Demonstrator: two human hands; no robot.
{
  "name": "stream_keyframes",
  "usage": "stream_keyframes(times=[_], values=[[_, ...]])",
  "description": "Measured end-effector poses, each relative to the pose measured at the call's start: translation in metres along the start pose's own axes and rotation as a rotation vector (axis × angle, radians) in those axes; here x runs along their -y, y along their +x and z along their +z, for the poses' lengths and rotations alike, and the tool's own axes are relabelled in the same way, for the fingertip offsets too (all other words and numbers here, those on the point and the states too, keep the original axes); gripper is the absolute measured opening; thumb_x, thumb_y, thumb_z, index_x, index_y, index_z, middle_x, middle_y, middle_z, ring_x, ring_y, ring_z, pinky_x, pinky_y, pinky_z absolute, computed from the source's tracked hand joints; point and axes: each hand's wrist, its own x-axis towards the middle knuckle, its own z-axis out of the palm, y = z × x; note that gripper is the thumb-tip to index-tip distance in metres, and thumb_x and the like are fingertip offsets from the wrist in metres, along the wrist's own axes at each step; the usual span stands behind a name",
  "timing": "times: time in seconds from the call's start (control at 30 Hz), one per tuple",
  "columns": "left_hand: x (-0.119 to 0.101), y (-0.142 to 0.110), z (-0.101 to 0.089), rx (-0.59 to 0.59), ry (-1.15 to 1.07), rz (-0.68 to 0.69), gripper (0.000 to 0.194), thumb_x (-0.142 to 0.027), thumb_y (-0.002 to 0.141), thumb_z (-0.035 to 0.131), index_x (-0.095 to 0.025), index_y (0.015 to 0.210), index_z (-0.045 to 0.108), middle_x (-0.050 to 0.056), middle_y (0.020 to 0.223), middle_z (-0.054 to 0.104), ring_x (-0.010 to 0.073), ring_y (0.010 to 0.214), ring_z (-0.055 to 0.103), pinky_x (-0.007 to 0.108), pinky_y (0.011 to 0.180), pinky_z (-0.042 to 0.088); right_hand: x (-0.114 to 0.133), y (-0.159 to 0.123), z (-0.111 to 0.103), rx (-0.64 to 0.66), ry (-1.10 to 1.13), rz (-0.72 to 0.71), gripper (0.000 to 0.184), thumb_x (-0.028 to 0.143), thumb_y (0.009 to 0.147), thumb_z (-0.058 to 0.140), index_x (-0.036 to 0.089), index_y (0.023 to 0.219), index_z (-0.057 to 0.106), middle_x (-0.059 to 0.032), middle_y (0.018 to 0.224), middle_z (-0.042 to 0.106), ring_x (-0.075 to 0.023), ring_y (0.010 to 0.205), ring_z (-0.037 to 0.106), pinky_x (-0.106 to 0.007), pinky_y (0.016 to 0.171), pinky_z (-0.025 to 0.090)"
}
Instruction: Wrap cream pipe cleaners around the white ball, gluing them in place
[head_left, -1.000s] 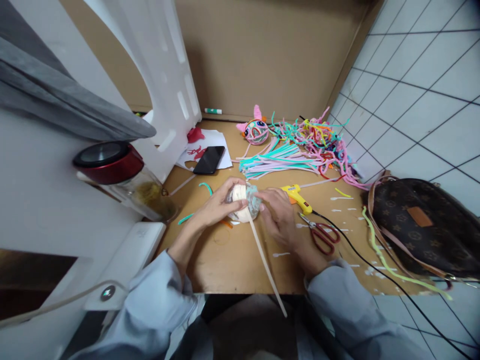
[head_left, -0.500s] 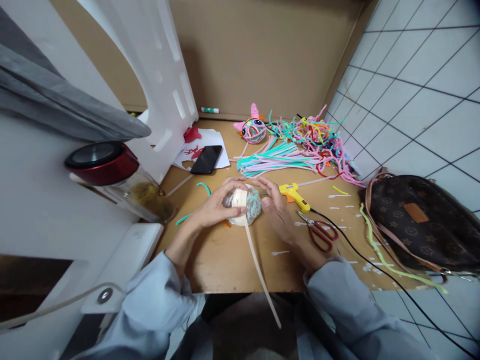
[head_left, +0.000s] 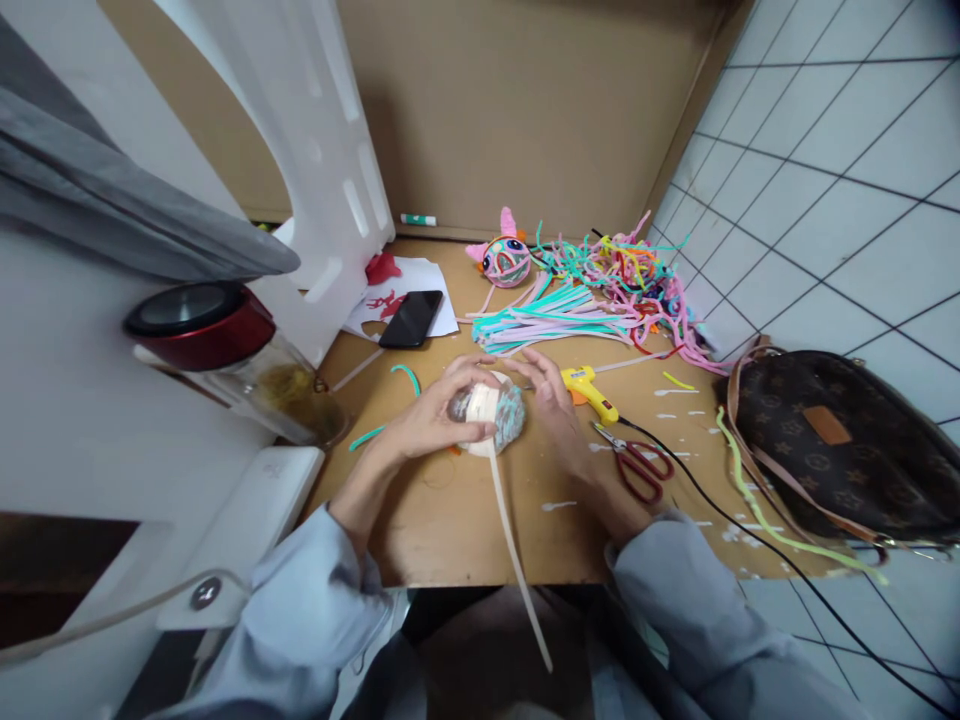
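Note:
My left hand (head_left: 442, 410) is closed around a ball (head_left: 510, 412) wrapped with grey, mint and cream fuzzy strips, thumb in front and fingers over the top. From its cream band a pale pipe cleaner (head_left: 517, 550) hangs down past the table's front edge. Just right of the ball, my right hand (head_left: 555, 410) is open, its fingers spread and apart from the ball. A yellow hot glue gun (head_left: 592, 392) lies beyond that hand, and red-handled scissors (head_left: 641, 468) rest to its right.
Behind lie a bundle of pipe cleaners (head_left: 555, 318), a tangled heap (head_left: 630, 265) and a pink-eared ball figure (head_left: 506, 260). A phone (head_left: 411, 318) rests on paper at left, near a glass bottle (head_left: 277, 390). A brown handbag (head_left: 847, 440) and the glue gun's black cord (head_left: 712, 500) occupy the right.
My right hand has drawn slightly away from the ball, its fingers opening. My left hand keeps the ball in nearly the same place.

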Motion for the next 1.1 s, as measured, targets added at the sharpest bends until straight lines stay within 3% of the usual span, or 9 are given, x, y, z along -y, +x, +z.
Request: stream_keyframes(times=[0.1,0.2,0.37,0.57,0.8,1.1], values=[[-0.0005,-0.0001,-0.0002,0.003,-0.001,0.011,0.039,-0.033,0.074,0.075,-0.022,0.110,0.061,0.015,0.143,0.046,0.0351,0.145,0.035,0.055,0.118,0.030,-0.0037,0.0018,-0.0019,-0.057,-0.049,0.126,0.070,0.072,0.095,0.034,0.024,0.146,0.039,-0.0120,0.143,0.057,-0.0252,0.136,0.050,-0.047,0.116,0.036],[-0.0007,-0.0005,-0.0003,0.001,0.007,0.006,0.040,-0.033,0.074,0.075,-0.022,0.110,0.062,0.015,0.144,0.044,0.0358,0.145,0.034,0.056,0.118,0.030,-0.0064,0.0023,-0.0027,0.003,-0.069,0.173,0.074,0.074,0.093,0.035,0.023,0.146,0.040,-0.0123,0.140,0.059,-0.0254,0.132,0.054,-0.046,0.113,0.040],[-0.0008,-0.0005,-0.0005,0.003,0.007,0.012,0.040,-0.032,0.074,0.076,-0.022,0.110,0.062,0.014,0.144,0.044,0.0355,0.145,0.033,0.056,0.118,0.029,-0.0034,0.0027,-0.0022,0.025,-0.072,0.168,0.072,0.074,0.093,0.034,0.022,0.141,0.046,-0.0112,0.136,0.063,-0.0247,0.127,0.058,-0.044,0.111,0.043],[0.0012,0.0005,0.0006,-0.004,-0.005,0.024,0.039,-0.031,0.074,0.075,-0.022,0.109,0.061,0.015,0.139,0.046,0.0351,0.145,0.034,0.055,0.118,0.030,-0.0004,0.0035,-0.0022,0.064,-0.055,0.081,0.073,0.075,0.092,0.034,0.025,0.146,0.040,-0.0095,0.147,0.055,-0.0232,0.140,0.047,-0.045,0.119,0.034],[0.0022,0.0008,0.0021,-0.018,-0.009,0.014,0.040,-0.031,0.075,0.074,-0.021,0.110,0.060,0.016,0.139,0.046,0.0348,0.144,0.035,0.056,0.115,0.033,0.0009,0.0021,-0.0032,0.089,-0.097,0.025,0.070,0.072,0.094,0.035,0.026,0.147,0.038,-0.0079,0.139,0.062,-0.0232,0.144,0.040,-0.049,0.122,0.027],[0.0053,0.0004,0.0026,-0.045,-0.014,-0.003,0.042,-0.031,0.072,0.076,-0.021,0.111,0.062,0.015,0.137,0.048,0.0344,0.142,0.038,0.053,0.116,0.033,0.0012,0.0003,-0.0011,0.097,-0.069,-0.015,0.065,0.067,0.097,0.037,0.028,0.149,0.036,-0.0065,0.139,0.061,-0.0227,0.144,0.041,-0.048,0.122,0.029]])
